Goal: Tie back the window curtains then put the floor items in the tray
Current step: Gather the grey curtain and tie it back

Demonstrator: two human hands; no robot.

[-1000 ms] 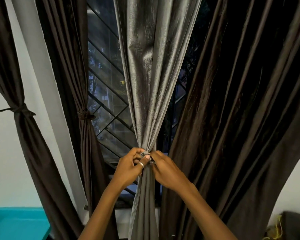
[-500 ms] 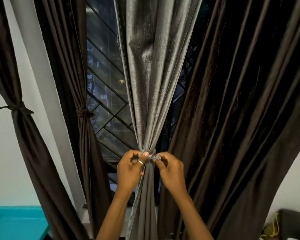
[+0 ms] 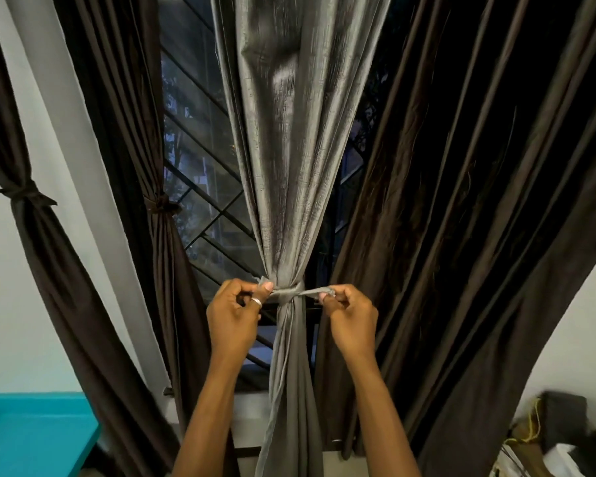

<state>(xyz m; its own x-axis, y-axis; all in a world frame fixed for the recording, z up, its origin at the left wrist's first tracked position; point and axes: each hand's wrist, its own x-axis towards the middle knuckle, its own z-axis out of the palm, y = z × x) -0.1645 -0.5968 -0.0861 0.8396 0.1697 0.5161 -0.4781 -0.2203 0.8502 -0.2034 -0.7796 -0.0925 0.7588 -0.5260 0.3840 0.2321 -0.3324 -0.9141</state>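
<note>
Curtain (image 3: pixel 289 166) sits bunched between my hands, left hand (image 3: pixel 233 320) and right hand (image 3: pixel 351 321) each pinching one end of the tie (image 3: pixel 288 292) around it.

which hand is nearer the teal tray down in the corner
Left. The left hand is up and right of the teal tray, pinching the tie on the grey curtain; the right hand pinches the other end, farther right across the curtain.

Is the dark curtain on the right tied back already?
No, the right dark curtain hangs loose with no tie round it.
</note>
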